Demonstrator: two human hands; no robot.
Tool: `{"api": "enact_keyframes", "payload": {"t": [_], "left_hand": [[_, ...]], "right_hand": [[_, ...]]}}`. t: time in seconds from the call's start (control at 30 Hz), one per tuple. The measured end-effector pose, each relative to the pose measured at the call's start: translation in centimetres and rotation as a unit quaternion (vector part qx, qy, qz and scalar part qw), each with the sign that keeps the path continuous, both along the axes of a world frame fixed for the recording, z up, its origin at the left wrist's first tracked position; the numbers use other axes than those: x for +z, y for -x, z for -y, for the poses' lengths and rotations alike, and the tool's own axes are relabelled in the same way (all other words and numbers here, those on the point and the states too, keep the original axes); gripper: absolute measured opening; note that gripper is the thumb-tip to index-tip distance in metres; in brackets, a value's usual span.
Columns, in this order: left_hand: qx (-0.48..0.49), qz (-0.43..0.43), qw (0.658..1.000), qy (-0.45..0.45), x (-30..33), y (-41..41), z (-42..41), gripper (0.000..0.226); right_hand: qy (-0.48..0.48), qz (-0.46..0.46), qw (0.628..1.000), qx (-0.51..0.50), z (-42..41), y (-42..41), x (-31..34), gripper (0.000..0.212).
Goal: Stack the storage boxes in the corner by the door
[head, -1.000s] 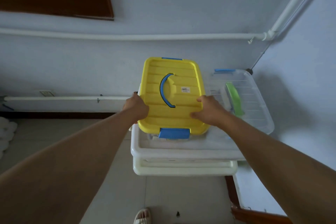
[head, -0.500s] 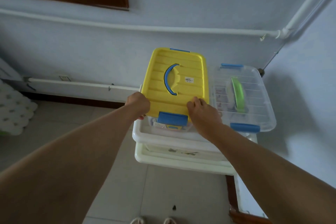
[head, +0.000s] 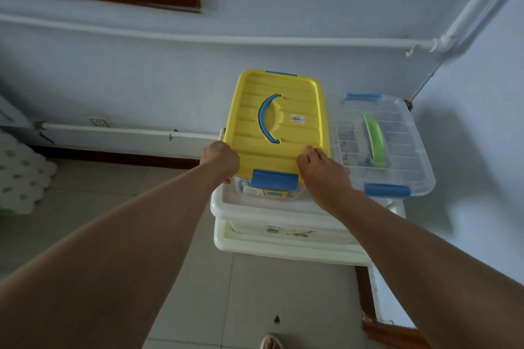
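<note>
A yellow-lidded box (head: 283, 110) with a blue handle and blue latches sits on top of two stacked white boxes (head: 272, 207) in the corner. Beside it on the right stands a clear box (head: 397, 150) with a green handle and blue latches. My left hand (head: 219, 161) grips the yellow box's near left corner, fingers curled under the lid's edge. My right hand (head: 320, 170) rests on the lid's near right corner, its fingers curled at the edge.
White pipes (head: 113, 130) run along the back wall, and one climbs the right corner. A pack of white rolls (head: 19, 176) lies on the floor at the left. A brown door frame (head: 394, 331) shows at the lower right. Tiled floor lies in front.
The yellow box has come down from a lifted position onto the white boxes. My right hand slid from the lid's top to its near right corner. The view shifted slightly.
</note>
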State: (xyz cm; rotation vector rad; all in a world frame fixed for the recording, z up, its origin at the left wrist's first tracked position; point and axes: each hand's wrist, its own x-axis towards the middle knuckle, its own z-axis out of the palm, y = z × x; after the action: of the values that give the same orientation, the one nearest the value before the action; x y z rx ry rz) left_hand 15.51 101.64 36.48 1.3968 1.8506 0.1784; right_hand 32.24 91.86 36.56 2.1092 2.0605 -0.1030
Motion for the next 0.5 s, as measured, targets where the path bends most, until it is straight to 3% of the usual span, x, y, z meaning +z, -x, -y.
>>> {"api": "enact_keyframes", "payload": {"t": [0.17, 0.5], "left_hand": [[-0.031, -0.026, 0.999, -0.029, 0.0, 0.0, 0.5, 0.027], [-0.174, -0.113, 0.976, -0.065, 2.3, 2.0, 5.4, 0.068]], "right_hand": [[-0.003, 0.015, 1.0, -0.002, 0.3, 0.2, 0.2, 0.045], [-0.011, -0.059, 0.995, -0.074, 6.0, 1.1, 2.1, 0.072]]}}
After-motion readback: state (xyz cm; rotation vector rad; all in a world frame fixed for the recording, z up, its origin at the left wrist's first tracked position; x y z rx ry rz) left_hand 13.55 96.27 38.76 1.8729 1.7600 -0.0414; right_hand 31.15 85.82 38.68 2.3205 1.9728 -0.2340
